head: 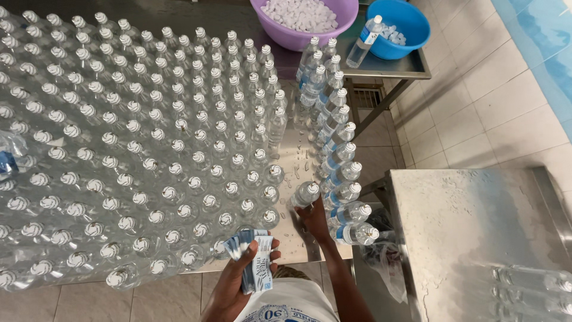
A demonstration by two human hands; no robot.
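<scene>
Left hand (pixel 241 271) grips a label stack (pixel 253 262) at the near edge, right hand (pixel 311 216) closes round a bare bottle (pixel 305 194) between unlabelled mass and labelled row (pixel 341 149); labelling's underway, next a label must wrap it.

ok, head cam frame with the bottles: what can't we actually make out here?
- Right hand: fingers hidden behind the bottle it reaches; grip unclear.
- Stack of labels in the left hand: count too small to tell.
- Unlabelled bottles: rows cut off by the left and top edges.
- Lying bottles on the right table: cut off at the frame corner.
- Blue bowl contents: partly hidden by the bottle inside.
</scene>
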